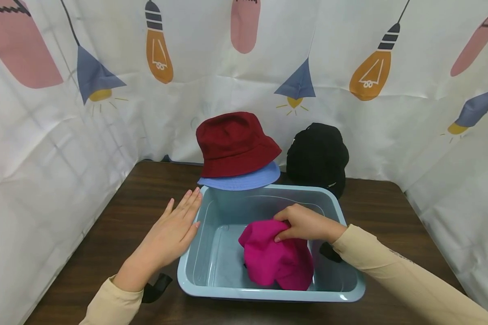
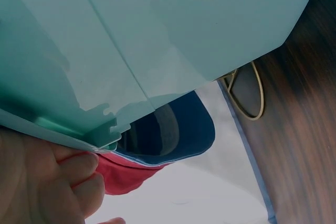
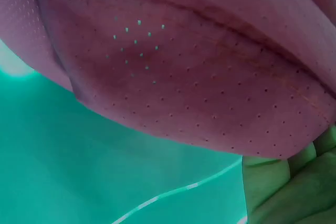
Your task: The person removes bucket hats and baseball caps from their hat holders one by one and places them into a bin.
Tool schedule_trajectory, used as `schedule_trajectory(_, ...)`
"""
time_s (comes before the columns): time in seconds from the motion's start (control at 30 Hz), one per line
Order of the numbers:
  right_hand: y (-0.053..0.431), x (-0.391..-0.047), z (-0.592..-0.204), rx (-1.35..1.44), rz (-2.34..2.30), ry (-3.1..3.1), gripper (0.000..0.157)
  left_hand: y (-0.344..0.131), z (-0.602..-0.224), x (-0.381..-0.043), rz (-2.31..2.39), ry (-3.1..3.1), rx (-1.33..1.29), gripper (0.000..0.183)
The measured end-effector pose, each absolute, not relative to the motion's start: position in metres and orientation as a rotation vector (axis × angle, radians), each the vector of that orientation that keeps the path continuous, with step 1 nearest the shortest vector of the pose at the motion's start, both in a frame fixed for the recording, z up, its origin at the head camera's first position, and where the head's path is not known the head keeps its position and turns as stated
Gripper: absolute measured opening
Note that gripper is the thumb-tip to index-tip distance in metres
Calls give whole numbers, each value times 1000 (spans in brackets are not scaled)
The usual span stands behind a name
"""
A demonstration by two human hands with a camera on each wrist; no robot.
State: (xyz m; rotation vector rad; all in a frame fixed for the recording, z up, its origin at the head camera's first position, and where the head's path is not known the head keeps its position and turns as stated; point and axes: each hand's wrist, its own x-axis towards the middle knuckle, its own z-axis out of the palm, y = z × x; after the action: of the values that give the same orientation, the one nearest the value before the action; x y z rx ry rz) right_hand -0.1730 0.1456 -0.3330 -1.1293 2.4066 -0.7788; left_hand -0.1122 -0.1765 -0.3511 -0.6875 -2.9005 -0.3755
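A light blue plastic tub [image 1: 268, 295] stands on the table. Inside it, toward the right, is a crumpled magenta cap [image 1: 274, 259]; its fabric shows small holes in the right wrist view. My right hand [image 1: 302, 223] reaches over the tub's right side and pinches the cap's upper edge between thumb and fingers. Along the tub's left rim lies my left hand [image 1: 171, 234], fingers straight and holding nothing. The left wrist view has this hand [image 2: 42, 182] at the rim, against the tub's outer wall [image 2: 184, 30].
Behind the tub, a dark red bucket hat [image 1: 236, 144] sits on a blue hat [image 1: 244, 179]. A black cap [image 1: 317, 155] stands at the back right. The dark wooden table [image 1: 105, 234] is bordered by a white printed curtain [image 1: 227, 95].
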Motion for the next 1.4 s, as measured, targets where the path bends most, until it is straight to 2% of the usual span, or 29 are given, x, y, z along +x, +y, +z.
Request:
schedule_trajectory(1.13, 80, -187, -355, -1210, -495, 2440, 20, -172, -354, -115, -368, -2882, -717, 61)
schedule_trajectory(1.4, 71, -187, -373, -1170, -279, 2512, 32, -175, -352, -114, -384, -2894, -712, 61)
